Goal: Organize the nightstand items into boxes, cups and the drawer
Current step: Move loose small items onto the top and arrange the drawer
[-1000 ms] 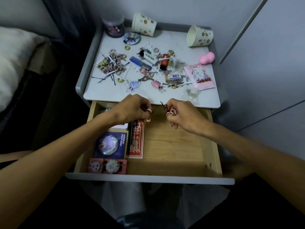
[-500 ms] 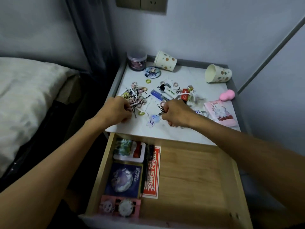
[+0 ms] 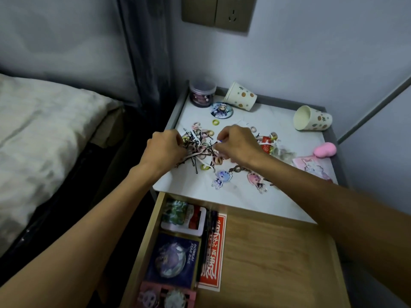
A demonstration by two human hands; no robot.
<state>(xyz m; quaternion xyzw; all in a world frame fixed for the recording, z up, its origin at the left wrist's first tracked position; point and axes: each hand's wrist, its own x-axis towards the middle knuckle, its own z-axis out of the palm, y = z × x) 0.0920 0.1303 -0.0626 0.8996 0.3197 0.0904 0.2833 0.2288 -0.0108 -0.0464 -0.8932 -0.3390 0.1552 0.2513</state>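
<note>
Pile of black bobby pins and small pastel hair ties tangled at mid-left of bench, above open drawer. Pins look thin, stiff, light and slick, and likely snag in ties. Best pinch at closed bend, lift few at once. Ties soft, stretchy: hook through loop. Grip of right hand pinching few pins at fingertips. Grip of left hand curled into pile, contents hidden, cannot tell. Paper cups lie tipped at back.

Pastel hair ties and black bobby pins are lying tangled on the nightstand. A dotted paper cup and a second cup are lying tipped at the rear. The wooden drawer is standing open.
</note>
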